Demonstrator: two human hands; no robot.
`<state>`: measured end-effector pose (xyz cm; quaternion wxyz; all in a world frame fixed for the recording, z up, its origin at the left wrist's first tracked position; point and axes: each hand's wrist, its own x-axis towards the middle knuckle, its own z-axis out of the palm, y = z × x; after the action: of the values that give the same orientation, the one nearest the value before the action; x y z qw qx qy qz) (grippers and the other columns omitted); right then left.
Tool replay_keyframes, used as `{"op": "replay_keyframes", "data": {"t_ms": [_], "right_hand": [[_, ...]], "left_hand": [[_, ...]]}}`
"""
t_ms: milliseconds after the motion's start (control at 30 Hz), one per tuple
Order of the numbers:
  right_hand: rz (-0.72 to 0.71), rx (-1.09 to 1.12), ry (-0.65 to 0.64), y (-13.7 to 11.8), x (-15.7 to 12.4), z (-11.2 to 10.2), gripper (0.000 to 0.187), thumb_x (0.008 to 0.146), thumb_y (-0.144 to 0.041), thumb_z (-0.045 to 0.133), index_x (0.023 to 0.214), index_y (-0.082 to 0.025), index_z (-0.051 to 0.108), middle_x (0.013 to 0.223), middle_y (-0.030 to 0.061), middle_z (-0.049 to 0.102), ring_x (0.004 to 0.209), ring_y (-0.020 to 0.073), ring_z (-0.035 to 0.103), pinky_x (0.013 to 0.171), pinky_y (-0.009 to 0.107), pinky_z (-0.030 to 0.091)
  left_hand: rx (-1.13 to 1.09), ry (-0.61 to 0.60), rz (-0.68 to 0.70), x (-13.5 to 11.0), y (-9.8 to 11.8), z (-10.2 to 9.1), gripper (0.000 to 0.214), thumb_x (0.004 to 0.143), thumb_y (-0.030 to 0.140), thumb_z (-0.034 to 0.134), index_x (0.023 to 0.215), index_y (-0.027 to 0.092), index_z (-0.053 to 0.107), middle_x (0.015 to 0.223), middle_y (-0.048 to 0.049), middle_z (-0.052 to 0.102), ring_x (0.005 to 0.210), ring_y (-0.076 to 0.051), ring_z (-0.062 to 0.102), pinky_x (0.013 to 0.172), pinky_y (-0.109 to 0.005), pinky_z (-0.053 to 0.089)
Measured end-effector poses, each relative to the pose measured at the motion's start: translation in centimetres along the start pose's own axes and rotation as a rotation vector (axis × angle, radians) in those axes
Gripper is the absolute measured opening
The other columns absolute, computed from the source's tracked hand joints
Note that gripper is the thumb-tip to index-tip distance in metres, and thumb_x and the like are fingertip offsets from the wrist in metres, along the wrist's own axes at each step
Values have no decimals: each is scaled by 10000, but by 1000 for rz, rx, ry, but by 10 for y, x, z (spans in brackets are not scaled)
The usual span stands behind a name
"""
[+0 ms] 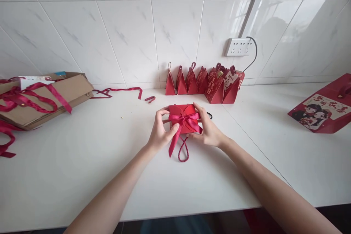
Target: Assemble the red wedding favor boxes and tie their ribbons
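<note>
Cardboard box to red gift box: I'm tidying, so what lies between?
In the head view: a ribbon, small red strap, tiny gold bit and the left hand.

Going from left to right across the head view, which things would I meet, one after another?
Cardboard box, loose ribbon, small red strap, left hand, ribbon-tied red box, right hand, wall socket strip, large red box with a printed couple.

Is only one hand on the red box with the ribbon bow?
No, the left hand and the right hand both hold the red box, one at each side.
</note>
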<state>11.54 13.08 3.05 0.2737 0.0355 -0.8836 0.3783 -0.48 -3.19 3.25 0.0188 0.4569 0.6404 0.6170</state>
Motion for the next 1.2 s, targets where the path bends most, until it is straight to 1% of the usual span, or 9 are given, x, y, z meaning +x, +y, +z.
{"op": "replay_keyframes", "data": {"t_ms": [300, 433, 633, 733, 833, 900, 1000, 1100, 1200], "right_hand": [[27, -13, 22, 0, -1, -1, 980, 726, -416, 714, 1474, -271, 99, 1369, 161, 324, 1213, 318, 434, 929, 528, 489], [16, -24, 29, 1, -1, 0, 996, 711, -427, 732, 1470, -267, 107, 1325, 159, 350, 1164, 309, 467, 922, 530, 492], [-40, -68, 58, 3, 0, 0, 992, 711, -491, 726, 1458, -249, 121, 1280, 155, 372, 1154, 307, 461, 921, 523, 494], [-74, -125, 73, 3, -1, -2, 980, 690, -570, 720, 1435, -223, 188, 1257, 165, 389, 1111, 308, 491, 925, 529, 483], [-31, -137, 107, 4, 0, -5, 928, 665, -642, 699, 1372, -197, 295, 1203, 165, 434, 1041, 304, 533, 862, 508, 508], [31, -114, 212, 5, 2, -8, 856, 678, -665, 667, 1318, -199, 341, 1178, 155, 467, 1043, 309, 535, 851, 506, 503], [165, -97, 532, 7, 6, -18, 722, 732, -646, 612, 1260, -221, 365, 1204, 136, 473, 1114, 312, 497, 935, 526, 440], [313, -157, 839, 12, 8, -37, 655, 768, -596, 584, 1252, -213, 365, 1242, 137, 425, 1168, 305, 443, 992, 500, 394], [424, -315, 973, 22, 6, -56, 676, 749, -565, 599, 1246, -167, 372, 1226, 165, 418, 1211, 334, 359, 1014, 495, 361]], "left_hand": [[6, -70, 17, -2, -4, -2, 366, 797, 335, 520, 1105, 238, 349, 1384, -140, 379, 1241, -243, 473, 991, -471, 465], [22, -84, 14, -3, -3, -2, 463, 783, 405, 547, 1153, 233, 325, 1412, -156, 348, 1274, -267, 443, 994, -478, 460], [37, -102, 15, -4, -3, -2, 577, 770, 392, 580, 1241, 207, 304, 1328, -162, 446, 1244, -281, 474, 989, -491, 458], [14, -124, 28, -4, -4, -4, 573, 801, 372, 532, 1295, 198, 298, 1335, -162, 463, 1293, -291, 430, 993, -485, 461], [-30, -222, 53, -6, -6, -6, 575, 864, 319, 421, 1390, 215, 214, 1435, -157, 395, 1353, -285, 377, 1009, -482, 460], [40, -292, 78, -7, -7, -7, 631, 862, 261, 422, 1433, 223, 157, 1508, -150, 305, 1403, -293, 304, 1072, -510, 401], [260, -355, 107, -9, -7, -6, 718, 835, 174, 463, 1462, 226, 117, 1561, -139, 196, 1434, -300, 233, 1138, -536, 305], [377, -380, 91, -11, -5, -5, 686, 862, 151, 427, 1464, 231, 108, 1553, -143, 223, 1417, -279, 285, 1130, -516, 335], [437, -409, 94, -13, -6, -3, 609, 876, 139, 414, 1438, 242, 201, 1526, -126, 297, 1397, -255, 333, 1119, -479, 373]]}}
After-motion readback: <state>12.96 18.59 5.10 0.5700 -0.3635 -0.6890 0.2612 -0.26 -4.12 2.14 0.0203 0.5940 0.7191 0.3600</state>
